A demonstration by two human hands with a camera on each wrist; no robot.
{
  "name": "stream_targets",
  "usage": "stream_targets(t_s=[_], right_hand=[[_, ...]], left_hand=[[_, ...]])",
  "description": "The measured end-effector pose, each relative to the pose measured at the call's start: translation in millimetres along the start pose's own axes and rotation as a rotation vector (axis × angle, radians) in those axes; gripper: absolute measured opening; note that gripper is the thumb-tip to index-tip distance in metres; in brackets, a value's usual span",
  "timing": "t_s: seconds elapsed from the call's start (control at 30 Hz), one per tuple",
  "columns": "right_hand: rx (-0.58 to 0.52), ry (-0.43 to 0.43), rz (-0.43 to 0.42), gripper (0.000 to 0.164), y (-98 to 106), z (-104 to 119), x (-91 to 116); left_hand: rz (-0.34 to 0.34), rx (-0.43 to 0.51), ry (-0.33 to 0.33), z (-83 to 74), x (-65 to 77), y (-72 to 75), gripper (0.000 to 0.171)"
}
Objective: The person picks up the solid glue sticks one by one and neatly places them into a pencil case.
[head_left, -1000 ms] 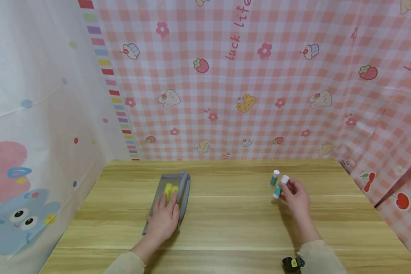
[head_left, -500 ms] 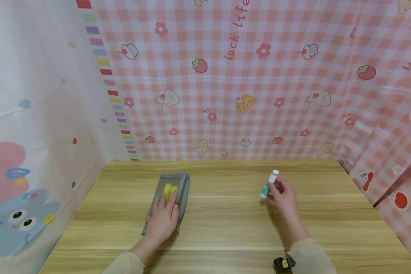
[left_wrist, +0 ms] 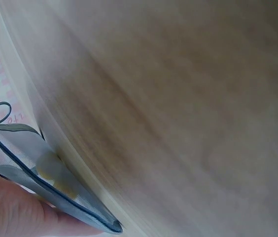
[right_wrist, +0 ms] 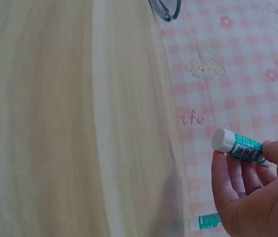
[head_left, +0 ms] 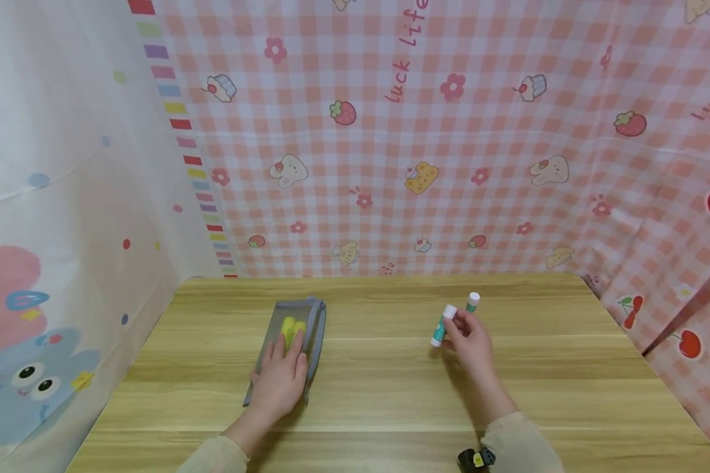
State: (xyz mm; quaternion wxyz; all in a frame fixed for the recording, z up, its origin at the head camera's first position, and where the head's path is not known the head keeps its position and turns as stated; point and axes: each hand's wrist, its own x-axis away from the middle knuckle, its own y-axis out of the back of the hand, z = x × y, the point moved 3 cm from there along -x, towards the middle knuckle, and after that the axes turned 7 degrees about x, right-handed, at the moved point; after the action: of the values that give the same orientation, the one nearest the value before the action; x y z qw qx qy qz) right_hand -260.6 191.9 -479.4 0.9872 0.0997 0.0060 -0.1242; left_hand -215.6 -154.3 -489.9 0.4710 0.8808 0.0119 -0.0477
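Observation:
My right hand point(head_left: 472, 341) pinches a glue stick point(head_left: 441, 330) with a white cap and a green label, tilted above the table. In the right wrist view the held glue stick point(right_wrist: 241, 145) lies between thumb and fingertips. A second glue stick point(head_left: 472, 301) stands upright behind that hand, its lower part hidden. My left hand point(head_left: 279, 381) rests with fingers stretched out on a grey mesh zipper pouch point(head_left: 279, 314). Two yellow cylinders point(head_left: 288, 325) show through the mesh under the fingertips. The left wrist view shows the pouch's dark zipper edge point(left_wrist: 35, 177).
The wood-grain table point(head_left: 378, 374) extends between and around both hands. A pink checked curtain point(head_left: 378, 144) hangs along its back edge and right side, with a white printed curtain point(head_left: 94, 217) at the left. A black wrist device point(head_left: 476, 458) sits by the right sleeve.
My right hand has carried its glue stick leftward, away from the standing one and toward the pouch. The left hand stays in place on the pouch.

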Motion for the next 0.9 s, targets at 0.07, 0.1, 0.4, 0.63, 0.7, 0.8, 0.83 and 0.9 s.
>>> stream_targets(t_s=[0.07, 0.1, 0.4, 0.63, 0.7, 0.8, 0.83, 0.9], right_hand=[[-0.004, -0.001, 0.014, 0.029, -5, 1, 1], [-0.009, -0.001, 0.020, 0.029, -7, 0, 2], [-0.020, 0.002, 0.064, 0.028, -30, 0, 8], [-0.005, 0.006, 0.099, 0.026, -49, 0, 15], [0.006, 0.004, 0.116, 0.027, -54, 1, 17], [0.004, 0.002, 0.144, 0.027, -63, 2, 20], [0.008, 0.001, 0.151, 0.028, -66, 3, 22], [0.004, -0.005, 0.169, 0.028, -72, 4, 23]], left_hand=[[0.000, 0.000, 0.002, -0.4, 0.0, 0.1, 0.051], [0.000, 0.000, 0.004, -0.5, 0.0, 0.3, 0.051], [0.002, 0.005, 0.003, -1.7, 0.9, 1.4, 0.051], [0.003, 0.011, 0.002, -1.6, 1.0, 1.4, 0.051], [0.002, 0.012, 0.001, -1.3, 1.0, 1.4, 0.050], [-0.001, 0.015, -0.001, -1.1, 1.0, 1.3, 0.050], [-0.002, 0.016, -0.003, -1.1, 1.0, 1.3, 0.050], [-0.003, 0.017, -0.005, -1.2, 1.0, 1.2, 0.050]])
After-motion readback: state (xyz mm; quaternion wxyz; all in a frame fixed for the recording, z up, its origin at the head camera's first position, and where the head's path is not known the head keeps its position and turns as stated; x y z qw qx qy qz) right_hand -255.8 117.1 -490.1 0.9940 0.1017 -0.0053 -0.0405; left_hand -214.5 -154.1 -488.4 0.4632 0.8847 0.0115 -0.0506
